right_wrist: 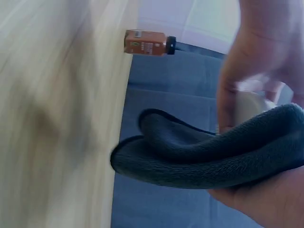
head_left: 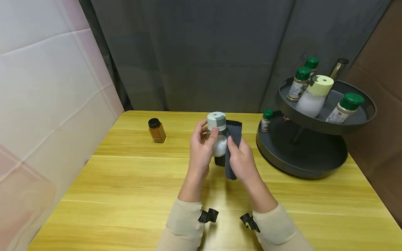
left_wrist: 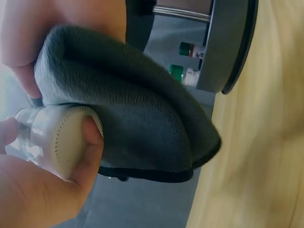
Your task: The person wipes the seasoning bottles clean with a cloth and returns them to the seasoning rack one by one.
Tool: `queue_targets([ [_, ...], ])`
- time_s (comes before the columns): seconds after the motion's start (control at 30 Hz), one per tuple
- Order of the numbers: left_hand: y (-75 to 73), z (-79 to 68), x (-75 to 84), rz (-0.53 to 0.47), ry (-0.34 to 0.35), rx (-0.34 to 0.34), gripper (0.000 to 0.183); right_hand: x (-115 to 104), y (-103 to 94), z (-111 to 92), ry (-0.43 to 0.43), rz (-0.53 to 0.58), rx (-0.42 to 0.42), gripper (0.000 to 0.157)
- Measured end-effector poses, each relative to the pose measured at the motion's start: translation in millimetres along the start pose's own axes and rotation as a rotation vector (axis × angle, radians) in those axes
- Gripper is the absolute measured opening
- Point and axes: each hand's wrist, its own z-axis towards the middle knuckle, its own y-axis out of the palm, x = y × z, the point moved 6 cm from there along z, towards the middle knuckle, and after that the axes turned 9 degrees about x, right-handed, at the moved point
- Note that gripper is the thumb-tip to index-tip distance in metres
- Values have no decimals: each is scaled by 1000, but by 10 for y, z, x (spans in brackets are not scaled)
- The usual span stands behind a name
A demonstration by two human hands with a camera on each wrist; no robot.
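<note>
My left hand (head_left: 201, 148) grips a clear shaker jar (head_left: 220, 145) with white contents and a pale grey-green cap, held above the table. In the left wrist view its round base (left_wrist: 76, 142) faces the camera, with a finger curled under it. My right hand (head_left: 243, 158) holds a folded dark grey cloth (head_left: 233, 139) against the jar's right side. The cloth (right_wrist: 204, 161) hangs below both hands in the right wrist view. Part of the jar is hidden behind the cloth there.
An orange-brown spice bottle (head_left: 158, 131) with a black cap stands on the wooden table (head_left: 125, 195) at left. At right is a two-tier dark turntable rack (head_left: 301, 170). Its upper tier holds green-capped bottles (head_left: 345, 108) and a yellow-capped shaker (head_left: 314, 96); a small green-capped bottle (head_left: 266, 121) stands below.
</note>
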Motion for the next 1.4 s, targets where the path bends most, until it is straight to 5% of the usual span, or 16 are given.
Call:
queue_targets([
  [0.33, 59, -34, -19, 34, 22, -54, 39, -310, -85, 12, -185, 63, 83, 45],
  [0.63, -26, 8, 64, 17, 28, 4, 40, -68, 6, -42, -35, -45, -22, 47],
  [0.83, 24, -20, -6, 60, 30, -51, 40, -262, -69, 7, -136, 2, 55, 46],
  [1.0, 23, -13, -23, 51, 21, -26, 40, -289, -45, -5, -172, 0, 65, 45],
  [1.2, -34, 17, 5, -20, -4, 19, 41, -70, 13, -70, -59, -66, 14, 45],
  [1.4, -45, 28, -21, -146, -57, 32, 41, 33, 8, -90, -16, 60, 12, 41],
])
